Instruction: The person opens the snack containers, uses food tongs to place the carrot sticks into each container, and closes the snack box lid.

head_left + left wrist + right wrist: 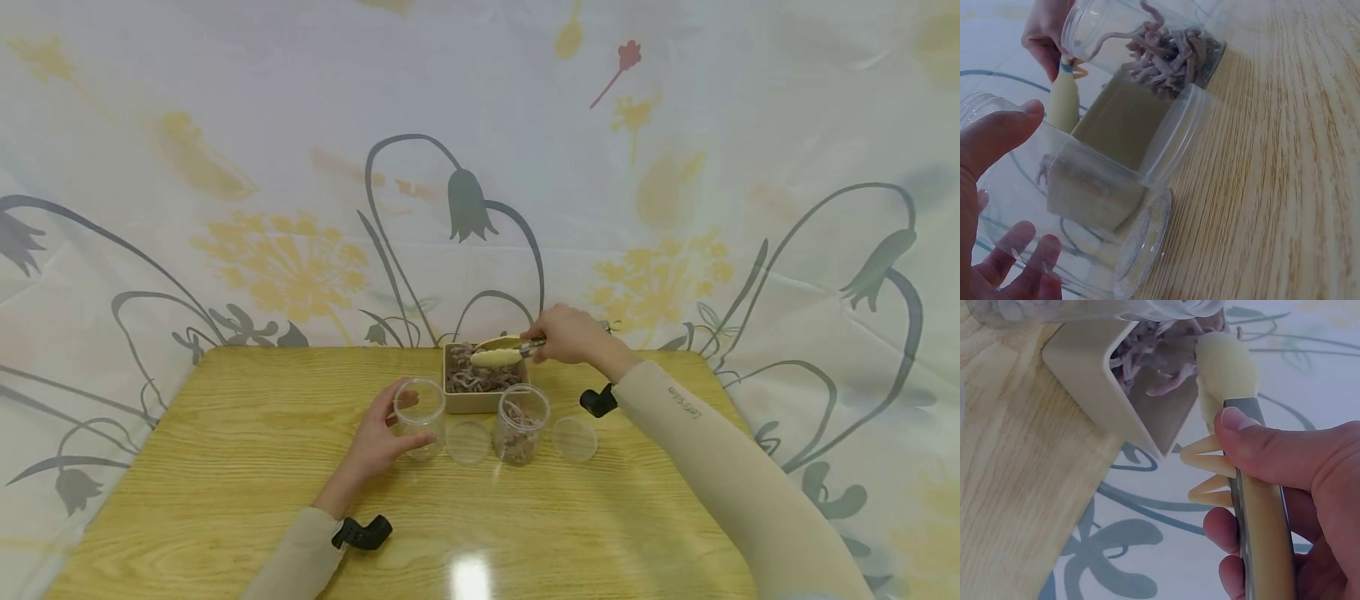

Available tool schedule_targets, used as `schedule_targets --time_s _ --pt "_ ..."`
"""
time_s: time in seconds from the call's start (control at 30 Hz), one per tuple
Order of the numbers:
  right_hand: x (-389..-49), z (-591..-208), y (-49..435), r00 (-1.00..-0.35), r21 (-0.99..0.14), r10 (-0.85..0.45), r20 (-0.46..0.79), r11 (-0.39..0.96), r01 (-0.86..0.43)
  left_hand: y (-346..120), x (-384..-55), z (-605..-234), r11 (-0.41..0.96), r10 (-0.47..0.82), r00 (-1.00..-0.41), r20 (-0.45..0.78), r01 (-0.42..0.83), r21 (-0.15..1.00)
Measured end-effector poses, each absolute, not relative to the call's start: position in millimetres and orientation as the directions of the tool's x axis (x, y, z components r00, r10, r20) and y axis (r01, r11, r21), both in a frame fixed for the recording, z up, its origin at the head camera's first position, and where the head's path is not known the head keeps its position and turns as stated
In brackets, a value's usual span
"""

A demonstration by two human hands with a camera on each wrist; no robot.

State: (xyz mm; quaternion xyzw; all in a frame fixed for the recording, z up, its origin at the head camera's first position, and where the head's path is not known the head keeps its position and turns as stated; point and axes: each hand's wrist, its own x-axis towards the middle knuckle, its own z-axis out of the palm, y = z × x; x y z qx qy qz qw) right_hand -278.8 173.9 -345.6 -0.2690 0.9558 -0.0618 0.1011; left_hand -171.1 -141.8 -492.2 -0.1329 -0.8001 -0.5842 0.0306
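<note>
My left hand (380,435) holds an empty clear plastic jar (1094,187) upright on the table, thumb on one side and fingers on the other. With my right hand (572,335) I grip a pair of tongs (1259,512) with cream-coloured heads. Those heads are at the opening of a beige rectangular box (471,404), over greyish-purple soft strips (467,381) that look like squid tentacles. Whether the tongs pinch any strips cannot be seen clearly. In front of the box stands a second clear jar (522,425), partly filled with the same strips.
One clear round lid (468,443) lies between the two jars, and another lid (575,440) lies right of the filled jar. All stand on a wood-grain table (285,467). A flower-printed cloth (300,167) hangs close behind the table's back edge.
</note>
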Motion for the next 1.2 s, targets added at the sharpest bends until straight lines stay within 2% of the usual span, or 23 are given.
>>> schedule_targets --time_s 0.43,0.57,0.67,0.8,0.97,1.2 --pt "-269.5 -339.2 180.3 -0.852 -0.144 -0.52 -0.064 0.849 -0.508 -139.8 -171.4 -492.2 0.27 0.175 -0.965 0.197 0.24 0.932" --pt "-263.7 -346.0 179.4 -0.809 -0.008 -0.588 0.002 0.809 -0.588 -139.5 -171.7 -492.7 0.272 0.174 -0.963 0.205 0.247 0.93" --pt "-259.9 -350.4 178.1 -0.744 0.153 -0.666 0.05 0.741 -0.654 -139.6 -171.8 -492.7 0.278 0.171 -0.961 0.218 0.259 0.925" --pt "-257.8 -355.1 177.8 -0.667 0.293 -0.738 0.104 0.664 -0.688 -140.2 -171.7 -492.4 0.283 0.171 -0.961 0.217 0.259 0.924" --pt "-256.6 -355.3 180.2 -0.641 0.289 -0.744 0.188 0.665 -0.688 -139.5 -168.7 -487.0 0.273 0.174 -0.963 0.204 0.246 0.93" --pt "-253.8 -348.9 184.7 -0.66 0.267 -0.704 0.26 0.71 -0.652 -139.9 -171.0 -492.0 0.276 0.171 -0.965 0.198 0.24 0.931"
